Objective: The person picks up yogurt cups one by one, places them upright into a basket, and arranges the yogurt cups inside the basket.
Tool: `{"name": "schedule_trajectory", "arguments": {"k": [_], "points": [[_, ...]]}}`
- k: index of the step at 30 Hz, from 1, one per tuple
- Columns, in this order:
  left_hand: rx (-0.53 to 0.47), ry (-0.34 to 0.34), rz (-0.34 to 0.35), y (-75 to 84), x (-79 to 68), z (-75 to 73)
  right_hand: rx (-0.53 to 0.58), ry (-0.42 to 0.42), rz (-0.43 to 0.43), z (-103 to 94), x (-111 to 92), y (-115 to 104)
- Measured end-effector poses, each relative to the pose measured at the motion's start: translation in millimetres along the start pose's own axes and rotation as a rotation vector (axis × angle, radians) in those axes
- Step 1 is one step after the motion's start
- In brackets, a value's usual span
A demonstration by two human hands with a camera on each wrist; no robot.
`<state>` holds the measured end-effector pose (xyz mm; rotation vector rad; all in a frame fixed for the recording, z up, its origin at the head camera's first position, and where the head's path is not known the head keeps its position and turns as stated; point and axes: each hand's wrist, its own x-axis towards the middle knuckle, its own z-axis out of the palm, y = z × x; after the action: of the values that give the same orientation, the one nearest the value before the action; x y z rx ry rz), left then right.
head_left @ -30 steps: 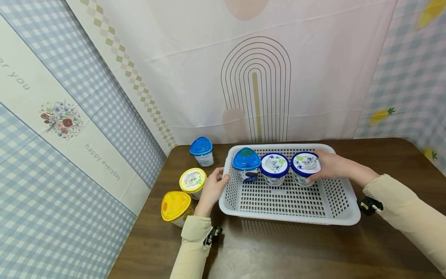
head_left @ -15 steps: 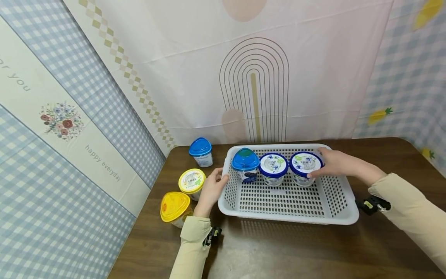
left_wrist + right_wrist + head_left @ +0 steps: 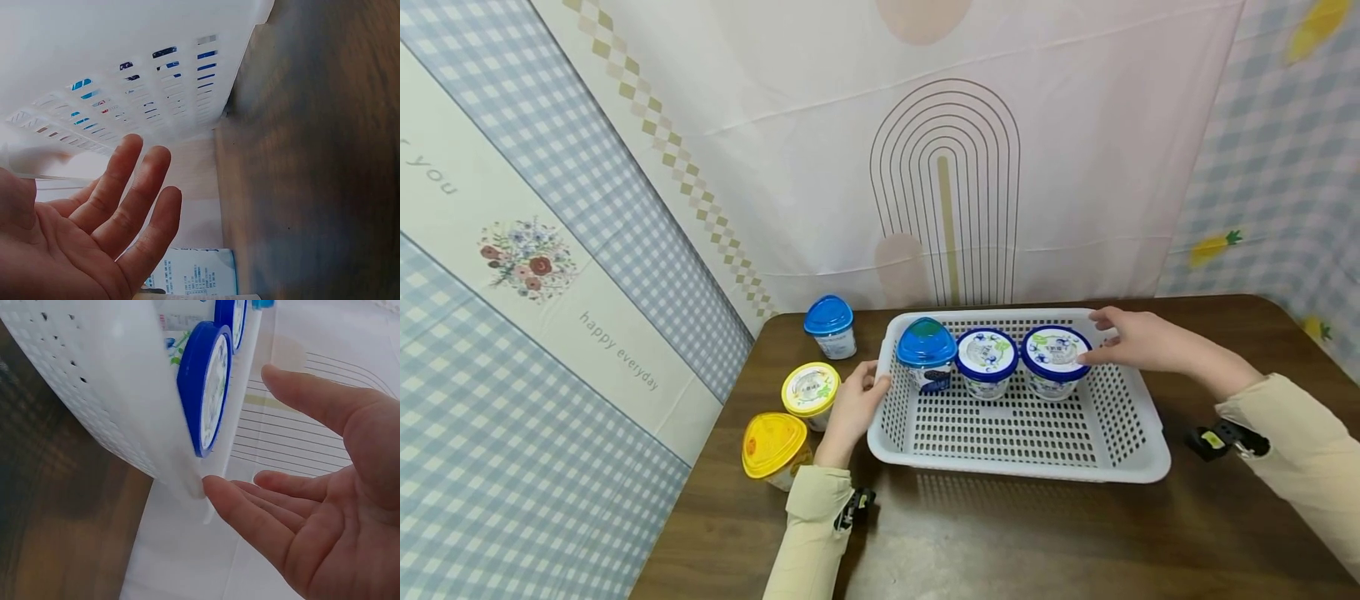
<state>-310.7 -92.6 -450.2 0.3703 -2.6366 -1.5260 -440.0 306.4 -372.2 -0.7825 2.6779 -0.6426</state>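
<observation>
The right hand (image 3: 1138, 340), its grip spread, is just beside the blue-lidded tub (image 3: 1055, 362) standing rightmost in the white basket (image 3: 1007, 470) on the worktop (image 3: 1000, 542). The left hand (image 3: 850, 410), grip loosely spread, is at the basket's left rim; whether it touches is hard to tell.

Well left of the basket (image 3: 1022, 472), I read "happy everyday" on the white band (image 3: 568, 312) of a checked cloth (image 3: 512, 433). Higher on that band, farther from the basket, I make out "r you", cut off at the edge of my view. The lids of two blue-rimmed tubs (image 3: 1056, 353) in the basket and a yellow-rimmed tub (image 3: 810, 390) left of it carry lettering too small to read. Blue print on a white container (image 3: 200, 272) outside the basket is also illegible.
</observation>
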Motion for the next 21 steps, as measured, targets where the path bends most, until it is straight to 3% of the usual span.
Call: {"name": "schedule_trajectory", "arguments": {"k": [10, 21], "points": [[-0.013, -0.006, 0.010, 0.2, -2.6, -2.6, 0.002, 0.064, -0.014, 3.3, -15.6, -2.0], [-0.017, -0.015, 0.021, 1.9, -5.1, -5.4, 0.016, 0.146, 0.016, 23.7, -42.8, 0.4]]}}
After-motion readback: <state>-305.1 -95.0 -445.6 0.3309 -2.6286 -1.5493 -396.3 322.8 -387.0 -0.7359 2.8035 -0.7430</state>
